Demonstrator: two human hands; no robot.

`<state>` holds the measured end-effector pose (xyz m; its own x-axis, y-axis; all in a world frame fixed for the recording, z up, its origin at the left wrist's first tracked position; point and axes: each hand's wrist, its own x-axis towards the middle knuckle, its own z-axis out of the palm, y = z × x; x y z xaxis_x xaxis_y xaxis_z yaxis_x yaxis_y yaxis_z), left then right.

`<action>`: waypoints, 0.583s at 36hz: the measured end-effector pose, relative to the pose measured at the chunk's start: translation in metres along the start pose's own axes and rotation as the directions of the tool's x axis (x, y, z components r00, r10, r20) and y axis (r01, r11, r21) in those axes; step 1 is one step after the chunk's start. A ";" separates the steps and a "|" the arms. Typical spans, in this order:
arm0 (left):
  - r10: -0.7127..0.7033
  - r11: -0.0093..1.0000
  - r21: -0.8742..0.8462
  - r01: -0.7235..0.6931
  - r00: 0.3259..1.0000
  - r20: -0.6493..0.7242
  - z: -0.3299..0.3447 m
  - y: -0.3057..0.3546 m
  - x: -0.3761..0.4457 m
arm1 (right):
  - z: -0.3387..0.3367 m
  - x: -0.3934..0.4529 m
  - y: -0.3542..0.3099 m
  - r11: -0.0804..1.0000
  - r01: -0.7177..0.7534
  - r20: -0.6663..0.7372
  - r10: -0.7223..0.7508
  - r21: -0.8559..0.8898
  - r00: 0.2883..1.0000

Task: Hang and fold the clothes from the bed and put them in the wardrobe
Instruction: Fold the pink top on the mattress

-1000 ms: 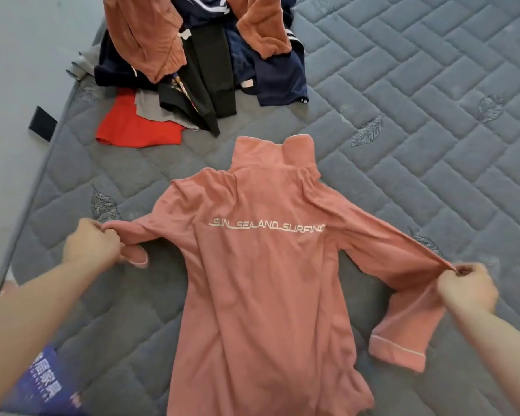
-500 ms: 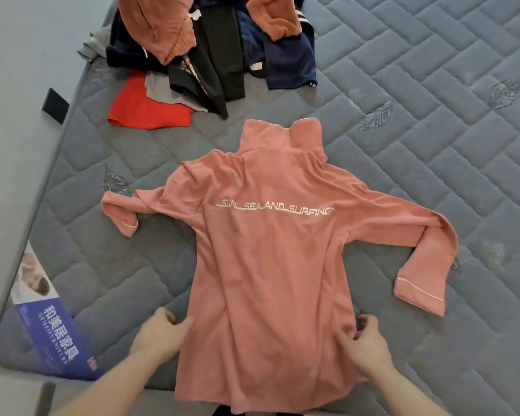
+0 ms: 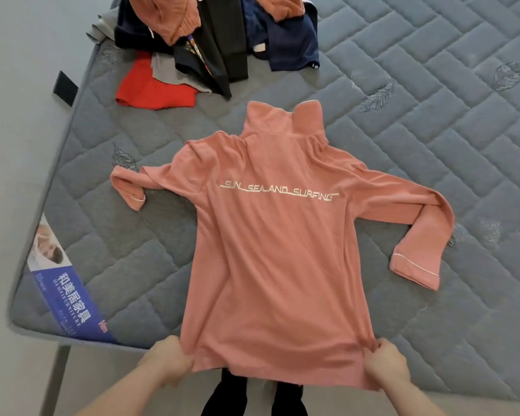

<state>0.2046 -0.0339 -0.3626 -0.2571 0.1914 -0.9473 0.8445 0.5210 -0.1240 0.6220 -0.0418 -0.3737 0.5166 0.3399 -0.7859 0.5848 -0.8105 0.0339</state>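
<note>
Inspector: Both hands have dropped from the shirt's sides to its hem.
Clerk: Grip?
Inspector: Left hand and right hand each pinch a hem corner of the pink shirt, spread back-up on the mattress.
Clerk: Handling?
Inspector: Light, limp, likely to wrinkle; hold corners, then shoulders.

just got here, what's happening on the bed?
A person is laying out a pink long-sleeved top back side up on the grey quilted mattress, apparently to fold it. The left hand and right hand each grip a bottom corner of the hem at the near edge of the mattress. Both sleeves lie spread out to the sides with their cuffs turned back. A pile of unfolded clothes waits at the far end of the mattress.
</note>
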 end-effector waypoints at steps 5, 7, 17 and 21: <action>-0.013 0.999 -0.035 0.008 0.987 -0.159 -0.062 0.013 0.000 | -0.020 -0.002 -0.038 0.994 0.082 -0.127 -0.073 0.072 0.989; -0.011 0.986 -0.163 -0.036 0.960 -0.279 -0.097 0.025 0.006 | -0.032 -0.006 -0.065 0.979 0.185 -0.211 -0.165 0.082 0.964; -0.016 0.450 -0.831 -0.326 0.928 -0.373 -0.238 0.094 0.058 | -0.035 -0.020 -0.190 0.813 0.556 -0.224 -0.517 0.174 0.826; 0.011 0.135 -0.946 -0.294 0.956 -0.295 -0.258 0.109 0.068 | -0.016 -0.017 -0.208 0.801 0.562 -0.206 -0.526 0.204 0.825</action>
<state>0.1578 0.2505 -0.3643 -0.3745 0.4340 -0.8194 -0.2555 0.8012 0.5411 0.5013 0.1290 -0.3577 0.2471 0.8052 -0.5390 0.6319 -0.5556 -0.5404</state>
